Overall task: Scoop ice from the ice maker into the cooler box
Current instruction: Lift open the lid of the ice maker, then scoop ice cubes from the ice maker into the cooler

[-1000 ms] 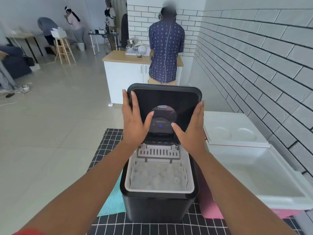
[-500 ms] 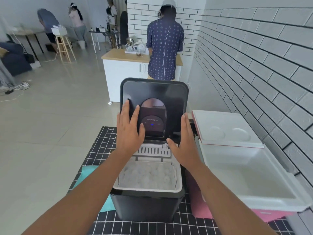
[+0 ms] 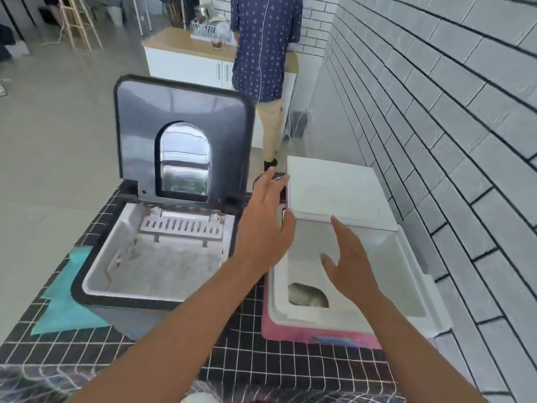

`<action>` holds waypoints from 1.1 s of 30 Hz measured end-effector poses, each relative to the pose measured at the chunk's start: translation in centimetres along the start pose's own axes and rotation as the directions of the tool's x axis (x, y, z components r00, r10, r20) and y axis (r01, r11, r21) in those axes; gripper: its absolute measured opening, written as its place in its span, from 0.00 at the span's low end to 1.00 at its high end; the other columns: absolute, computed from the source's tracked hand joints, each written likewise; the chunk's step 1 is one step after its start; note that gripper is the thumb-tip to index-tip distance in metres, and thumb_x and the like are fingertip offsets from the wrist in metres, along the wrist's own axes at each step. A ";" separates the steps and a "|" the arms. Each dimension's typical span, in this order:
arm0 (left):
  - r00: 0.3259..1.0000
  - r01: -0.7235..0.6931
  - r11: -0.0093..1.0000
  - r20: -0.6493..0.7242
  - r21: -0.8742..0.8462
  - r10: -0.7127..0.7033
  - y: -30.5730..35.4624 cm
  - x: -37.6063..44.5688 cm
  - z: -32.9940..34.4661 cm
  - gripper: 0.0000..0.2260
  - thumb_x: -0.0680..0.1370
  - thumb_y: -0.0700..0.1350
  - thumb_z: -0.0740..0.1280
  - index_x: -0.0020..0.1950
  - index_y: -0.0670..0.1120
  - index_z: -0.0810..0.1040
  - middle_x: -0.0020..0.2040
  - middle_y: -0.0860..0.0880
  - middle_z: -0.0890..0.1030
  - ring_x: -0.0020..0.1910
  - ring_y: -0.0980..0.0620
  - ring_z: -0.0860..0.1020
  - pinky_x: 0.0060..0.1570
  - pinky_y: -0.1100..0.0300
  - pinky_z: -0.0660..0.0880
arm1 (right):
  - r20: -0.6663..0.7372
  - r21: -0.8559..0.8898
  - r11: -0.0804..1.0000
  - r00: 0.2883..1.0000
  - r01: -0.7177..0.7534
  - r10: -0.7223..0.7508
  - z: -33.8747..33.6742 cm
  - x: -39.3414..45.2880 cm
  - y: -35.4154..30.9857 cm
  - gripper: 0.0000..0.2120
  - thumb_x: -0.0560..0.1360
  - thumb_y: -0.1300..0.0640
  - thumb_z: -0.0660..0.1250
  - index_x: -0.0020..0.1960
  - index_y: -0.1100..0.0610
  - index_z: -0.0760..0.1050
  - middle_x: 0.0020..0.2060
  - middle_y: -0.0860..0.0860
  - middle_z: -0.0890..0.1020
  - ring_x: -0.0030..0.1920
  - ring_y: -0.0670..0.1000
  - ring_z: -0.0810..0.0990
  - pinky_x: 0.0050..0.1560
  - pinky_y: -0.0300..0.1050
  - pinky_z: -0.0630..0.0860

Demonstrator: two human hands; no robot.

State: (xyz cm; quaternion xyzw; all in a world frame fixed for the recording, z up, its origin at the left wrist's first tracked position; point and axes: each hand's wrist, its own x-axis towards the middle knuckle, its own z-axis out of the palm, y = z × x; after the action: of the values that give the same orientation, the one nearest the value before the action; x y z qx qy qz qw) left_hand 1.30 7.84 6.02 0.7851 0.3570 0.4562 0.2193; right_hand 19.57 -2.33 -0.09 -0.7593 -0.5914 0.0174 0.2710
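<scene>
The black ice maker (image 3: pixel 87 298) stands on the checked tablecloth with its lid (image 3: pixel 139 112) raised upright. Its white basket holds ice (image 3: pixel 162 266). To its right sits the white and pink cooler box (image 3: pixel 412 274), open, with its white lid (image 3: pixel 334 196) lying back. A small scoop-like object (image 3: pixel 308 295) lies in the cooler. My left hand (image 3: pixel 266 228) hovers with straight fingers between the ice maker and the cooler. My right hand (image 3: pixel 348 263) is spread over the cooler's opening. Neither hand holds anything.
A white brick wall (image 3: pixel 450 112) runs close along the right. A teal cloth (image 3: pixel 64 306) lies under the ice maker's left side. A person (image 3: pixel 264 45) stands at a wooden-topped counter (image 3: pixel 174 39) beyond the table. Open floor lies to the left.
Both hands left the ice maker's lid, which now stands fully upright, and moved right toward the cooler. The view has tilted down and shifted.
</scene>
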 end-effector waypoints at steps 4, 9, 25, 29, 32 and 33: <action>0.981 0.126 0.982 0.129 0.138 -0.144 0.5 -2.3 4.9 0.30 0.78 0.46 0.65 0.78 0.45 0.60 0.80 0.47 0.56 0.78 0.52 0.54 0.75 0.58 0.54 | 0.166 -0.036 0.997 0.983 -0.075 0.080 -0.4 -0.2 5.7 0.37 0.75 0.54 0.68 0.77 0.52 0.53 0.73 0.51 0.64 0.71 0.53 0.62 0.71 0.50 0.61; 0.876 0.259 0.832 0.244 0.490 -0.416 -0.1 -5.0 8.8 0.38 0.79 0.55 0.62 0.80 0.39 0.48 0.80 0.40 0.49 0.79 0.44 0.49 0.77 0.48 0.51 | 0.386 -0.053 0.990 0.912 -0.129 0.139 1.0 0.8 11.2 0.37 0.74 0.47 0.68 0.77 0.48 0.53 0.70 0.51 0.66 0.70 0.55 0.64 0.69 0.53 0.63; 0.829 0.286 0.737 0.228 0.613 -0.511 -1.0 -5.8 10.3 0.34 0.76 0.35 0.64 0.78 0.39 0.52 0.79 0.41 0.52 0.74 0.42 0.63 0.67 0.56 0.65 | 0.969 -0.180 0.936 0.219 0.304 0.115 8.4 1.3 13.9 0.19 0.64 0.40 0.74 0.41 0.55 0.77 0.34 0.48 0.77 0.41 0.52 0.78 0.42 0.44 0.76; 0.828 0.280 0.735 0.232 0.618 -0.511 -0.9 -5.7 10.2 0.33 0.77 0.36 0.64 0.79 0.38 0.52 0.79 0.41 0.52 0.74 0.43 0.62 0.67 0.56 0.66 | 0.957 -0.165 0.942 0.280 0.293 0.080 8.9 1.2 13.7 0.16 0.66 0.44 0.74 0.42 0.55 0.77 0.36 0.49 0.78 0.41 0.52 0.78 0.39 0.42 0.74; 0.831 0.281 0.738 0.229 0.614 -0.507 -0.8 -5.7 10.2 0.33 0.77 0.36 0.64 0.79 0.39 0.52 0.79 0.42 0.52 0.74 0.43 0.62 0.66 0.56 0.67 | 0.951 -0.139 0.961 0.304 0.238 0.062 8.7 1.4 13.9 0.14 0.68 0.49 0.70 0.44 0.60 0.80 0.40 0.54 0.82 0.42 0.54 0.80 0.38 0.43 0.73; 0.832 0.280 0.739 0.229 0.613 -0.505 -0.8 -5.7 10.2 0.33 0.77 0.35 0.64 0.79 0.39 0.52 0.79 0.42 0.52 0.74 0.43 0.63 0.66 0.57 0.67 | 0.948 -0.128 0.968 0.313 0.214 0.056 8.5 1.6 14.0 0.14 0.70 0.49 0.68 0.45 0.61 0.80 0.41 0.55 0.82 0.43 0.55 0.80 0.38 0.43 0.72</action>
State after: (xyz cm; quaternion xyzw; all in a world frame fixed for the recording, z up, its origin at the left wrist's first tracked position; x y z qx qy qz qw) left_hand 8.01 3.86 -2.68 0.7912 0.5846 0.1129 0.1395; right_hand 29.53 0.27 -12.88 -0.6008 -0.6720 0.3757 -0.2152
